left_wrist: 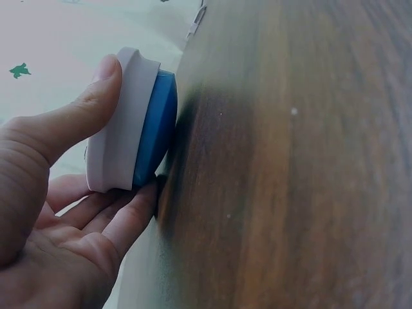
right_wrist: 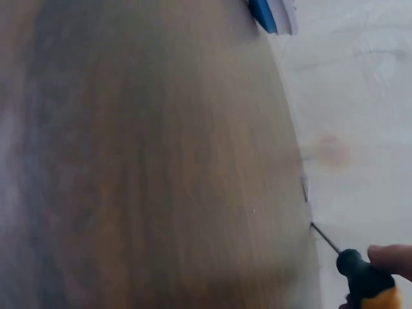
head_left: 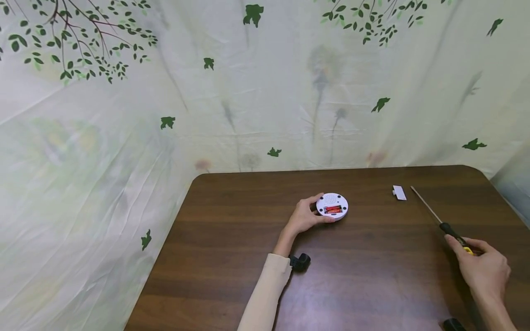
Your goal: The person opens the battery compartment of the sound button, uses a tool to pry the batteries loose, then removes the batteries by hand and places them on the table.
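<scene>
My left hand (head_left: 304, 215) grips a round white device (head_left: 332, 201) by its edge, thumb on one face and fingers under it. Red batteries (head_left: 333, 209) show in its uncovered compartment, which faces up. In the left wrist view the device has a white rim (left_wrist: 116, 141) and a blue underside (left_wrist: 156, 125) close over the table. My right hand (head_left: 484, 266) holds a screwdriver (head_left: 453, 233) by its black and yellow handle, its thin shaft pointing to the far left. Just left of the screwdriver's tip lies a small white battery cover (head_left: 399, 192) on the table.
The brown wooden table (head_left: 232, 230) has rounded far corners. Behind it hangs a pale curtain (head_left: 265, 92) printed with leaves and branches. A black wrist camera (head_left: 301, 262) is strapped at my left wrist, and another black piece (head_left: 453, 324) shows near my right forearm.
</scene>
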Available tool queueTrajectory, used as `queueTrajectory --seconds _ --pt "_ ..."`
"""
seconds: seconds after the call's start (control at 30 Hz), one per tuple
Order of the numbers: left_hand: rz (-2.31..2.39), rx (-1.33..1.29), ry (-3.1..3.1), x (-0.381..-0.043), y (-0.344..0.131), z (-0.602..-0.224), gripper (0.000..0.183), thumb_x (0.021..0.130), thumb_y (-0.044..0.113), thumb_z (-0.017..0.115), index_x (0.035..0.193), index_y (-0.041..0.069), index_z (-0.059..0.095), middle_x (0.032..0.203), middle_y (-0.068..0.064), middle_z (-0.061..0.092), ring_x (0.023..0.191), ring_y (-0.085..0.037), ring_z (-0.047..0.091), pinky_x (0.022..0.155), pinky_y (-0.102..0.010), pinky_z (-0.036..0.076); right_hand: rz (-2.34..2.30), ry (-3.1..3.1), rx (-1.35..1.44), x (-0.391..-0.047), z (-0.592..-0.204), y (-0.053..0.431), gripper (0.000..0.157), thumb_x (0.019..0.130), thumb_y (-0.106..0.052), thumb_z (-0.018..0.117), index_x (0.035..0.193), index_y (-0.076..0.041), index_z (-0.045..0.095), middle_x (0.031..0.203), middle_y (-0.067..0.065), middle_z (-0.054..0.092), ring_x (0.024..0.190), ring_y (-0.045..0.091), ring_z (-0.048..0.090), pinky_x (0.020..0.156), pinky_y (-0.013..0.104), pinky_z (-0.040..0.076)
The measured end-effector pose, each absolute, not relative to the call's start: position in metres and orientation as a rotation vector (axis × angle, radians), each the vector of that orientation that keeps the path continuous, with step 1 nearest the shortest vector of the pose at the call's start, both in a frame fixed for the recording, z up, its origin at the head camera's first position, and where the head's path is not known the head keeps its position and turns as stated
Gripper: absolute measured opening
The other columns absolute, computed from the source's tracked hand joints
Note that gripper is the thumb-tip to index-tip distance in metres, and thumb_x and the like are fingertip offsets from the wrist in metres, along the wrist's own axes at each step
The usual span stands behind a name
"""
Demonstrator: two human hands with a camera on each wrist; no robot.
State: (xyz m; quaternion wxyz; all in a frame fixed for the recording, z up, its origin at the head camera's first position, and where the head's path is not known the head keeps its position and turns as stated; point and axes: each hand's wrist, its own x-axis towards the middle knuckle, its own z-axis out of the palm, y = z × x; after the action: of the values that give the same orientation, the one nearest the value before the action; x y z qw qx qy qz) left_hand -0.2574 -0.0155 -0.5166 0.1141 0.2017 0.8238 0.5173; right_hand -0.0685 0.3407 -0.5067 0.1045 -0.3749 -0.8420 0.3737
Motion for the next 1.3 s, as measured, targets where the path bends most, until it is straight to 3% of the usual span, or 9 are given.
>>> queueTrajectory --seconds 0.07,0.1,0.2,0.3,0.4,0.57,0.8,1.3 --pt "1.518 0.583 2.414 -0.258 -0.016 -0.516 0.089 0.076 0.022 0.094 0.152 0.004 0.051 0.155 -0.012 0.054 0.143 -0.019 0.052 0.110 -0.030 0.051 1.054 -2.566 -1.054 -0.070 -0.506 0.341 0.070 0.095 -0.055 0.068 0.128 0.007 0.066 0.108 0.030 0.071 0.077 0.029 0.058 0.062 0.033 0.040" --pt "1.518 0.583 2.412 -0.258 -0.016 -0.517 0.089 0.076 0.022 0.094 0.152 0.004 0.051 0.155 -0.012 0.055 0.142 -0.019 0.052 0.110 -0.030 0.051 1.040 -2.594 -1.046 -0.070 -0.506 0.342 0.070 0.095 -0.056 0.068 0.127 0.006 0.067 0.104 0.027 0.072 0.080 0.031 0.059 0.063 0.034 0.040" --pt "1.529 0.586 2.398 -0.258 -0.016 -0.517 0.089 0.076 0.021 0.094 0.152 0.004 0.051 0.155 -0.013 0.054 0.141 -0.019 0.053 0.109 -0.030 0.052 1.019 -2.641 -1.032 -0.071 -0.507 0.344 0.068 0.094 -0.056 0.069 0.123 0.006 0.069 0.078 0.005 0.070 0.082 0.032 0.061 0.067 0.038 0.041" --pt "1.537 0.589 2.389 -0.259 -0.017 -0.517 0.089 0.076 0.020 0.094 0.152 0.003 0.050 0.155 -0.013 0.054 0.141 -0.019 0.053 0.107 -0.030 0.053 0.999 -2.670 -1.021 -0.072 -0.509 0.346 0.069 0.093 -0.057 0.069 0.123 0.005 0.069 0.071 -0.010 0.066 0.080 0.032 0.064 0.069 0.040 0.042" --pt "1.536 0.590 2.388 -0.259 -0.016 -0.517 0.089 0.077 0.020 0.094 0.153 0.003 0.050 0.155 -0.013 0.054 0.141 -0.019 0.053 0.107 -0.030 0.053 0.980 -2.691 -1.004 -0.072 -0.511 0.347 0.070 0.093 -0.057 0.069 0.123 0.006 0.069 0.077 0.004 0.074 0.081 0.036 0.066 0.067 0.041 0.043" --pt "1.561 0.594 2.364 -0.260 -0.016 -0.517 0.089 0.077 0.017 0.093 0.153 0.003 0.049 0.156 -0.014 0.053 0.140 -0.019 0.054 0.105 -0.028 0.054 0.976 -2.727 -1.013 -0.072 -0.513 0.344 0.071 0.092 -0.058 0.069 0.123 0.006 0.069 0.101 0.025 0.075 0.088 0.043 0.065 0.063 0.040 0.043" --pt "1.572 0.605 2.343 -0.260 -0.015 -0.517 0.089 0.078 0.014 0.092 0.154 0.002 0.047 0.157 -0.016 0.051 0.141 -0.021 0.053 0.104 -0.026 0.054 0.984 -2.731 -1.026 -0.074 -0.512 0.342 0.072 0.092 -0.058 0.070 0.122 0.008 0.066 0.096 0.022 0.074 0.092 0.045 0.063 0.067 0.043 0.043" --pt "1.547 0.626 2.360 -0.260 -0.016 -0.519 0.091 0.078 0.015 0.093 0.155 0.002 0.046 0.160 -0.013 0.048 0.148 -0.021 0.046 0.105 -0.025 0.053 0.999 -2.768 -0.999 -0.074 -0.516 0.343 0.077 0.093 -0.061 0.065 0.128 0.007 0.061 0.115 0.030 0.068 0.097 0.046 0.061 0.069 0.044 0.040"
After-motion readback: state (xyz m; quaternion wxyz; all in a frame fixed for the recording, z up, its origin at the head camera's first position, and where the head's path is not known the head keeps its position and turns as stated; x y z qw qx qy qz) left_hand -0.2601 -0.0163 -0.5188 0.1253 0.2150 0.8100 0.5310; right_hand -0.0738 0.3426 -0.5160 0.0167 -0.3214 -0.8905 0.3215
